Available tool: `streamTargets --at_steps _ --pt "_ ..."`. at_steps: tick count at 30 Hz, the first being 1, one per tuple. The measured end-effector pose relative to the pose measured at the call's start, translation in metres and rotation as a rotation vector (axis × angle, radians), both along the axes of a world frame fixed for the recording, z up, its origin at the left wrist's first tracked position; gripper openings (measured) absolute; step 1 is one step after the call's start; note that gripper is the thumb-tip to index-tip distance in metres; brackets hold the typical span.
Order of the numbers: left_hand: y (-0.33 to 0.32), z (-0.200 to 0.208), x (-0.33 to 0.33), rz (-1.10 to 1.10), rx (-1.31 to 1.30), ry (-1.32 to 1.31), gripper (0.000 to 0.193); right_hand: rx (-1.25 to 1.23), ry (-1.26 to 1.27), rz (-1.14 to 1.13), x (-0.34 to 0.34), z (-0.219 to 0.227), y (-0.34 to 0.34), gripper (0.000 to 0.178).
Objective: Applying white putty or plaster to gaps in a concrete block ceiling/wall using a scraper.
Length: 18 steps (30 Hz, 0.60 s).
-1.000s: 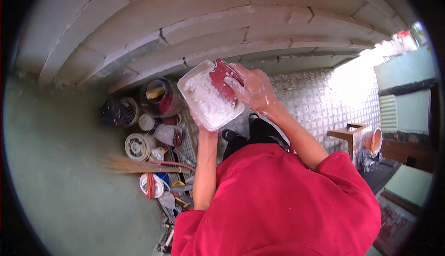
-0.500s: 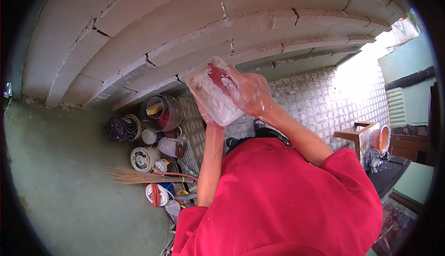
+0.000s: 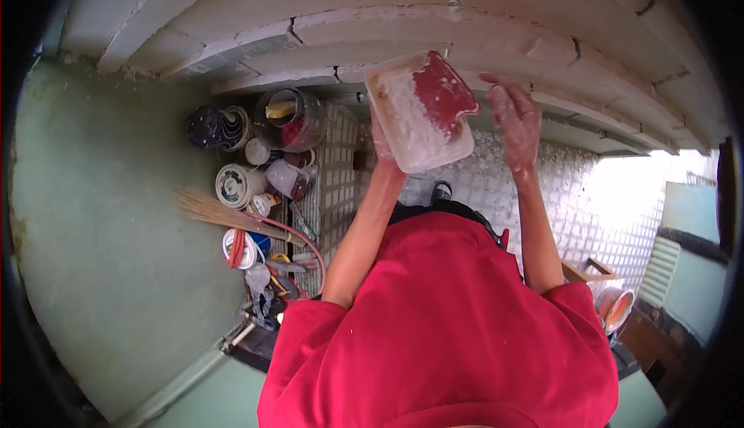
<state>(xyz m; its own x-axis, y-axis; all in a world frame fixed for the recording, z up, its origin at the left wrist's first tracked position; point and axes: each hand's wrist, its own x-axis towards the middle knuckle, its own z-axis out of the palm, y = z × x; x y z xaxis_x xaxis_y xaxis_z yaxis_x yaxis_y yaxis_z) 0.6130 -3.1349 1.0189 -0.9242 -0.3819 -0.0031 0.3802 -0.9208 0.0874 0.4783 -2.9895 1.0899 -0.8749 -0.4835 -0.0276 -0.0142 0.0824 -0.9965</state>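
Observation:
My left hand [image 3: 381, 139] grips a shallow off-white plastic tub [image 3: 468, 146] from its left side and underneath, so most of its fingers are hidden. White paste [image 3: 404, 114] lies in the tub. A red flat scraper [image 3: 442, 91], speckled with paste, rests in the tub's far right part, with no hand on it. Just right of the tub, my right hand [image 3: 518, 122] is raised with nothing in it. Its fingers are apart and smeared with white.
Stepped pale concrete beams [image 3: 372, 32] with cracked joints span the top. At left, several buckets [image 3: 239, 185], a clear round container [image 3: 310, 122] and a stick broom [image 3: 225, 215] crowd the green wall [image 3: 108, 219]. A wooden stool [image 3: 597, 269] and an orange-lined bucket [image 3: 616, 308] stand right.
My right hand has let go of the red scraper and moved right, away from the tub. The scraper stays in the tub. My view has shifted, and the tub sits farther right and higher.

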Motion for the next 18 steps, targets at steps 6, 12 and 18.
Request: streamTargets --at_steps 6,12,18 --pt "0.004 0.007 -0.04 0.1 -0.095 -0.131 0.076 0.267 0.436 0.371 -0.012 0.029 -0.048 0.025" --pt "-0.027 0.006 -0.038 0.126 0.094 -0.038 0.059 0.274 0.741 0.384 0.019 0.032 -0.083 0.016" --pt "-0.094 -0.013 -0.005 0.069 -0.004 -0.013 0.077 0.298 0.596 0.403 0.036 0.036 -0.137 0.019"
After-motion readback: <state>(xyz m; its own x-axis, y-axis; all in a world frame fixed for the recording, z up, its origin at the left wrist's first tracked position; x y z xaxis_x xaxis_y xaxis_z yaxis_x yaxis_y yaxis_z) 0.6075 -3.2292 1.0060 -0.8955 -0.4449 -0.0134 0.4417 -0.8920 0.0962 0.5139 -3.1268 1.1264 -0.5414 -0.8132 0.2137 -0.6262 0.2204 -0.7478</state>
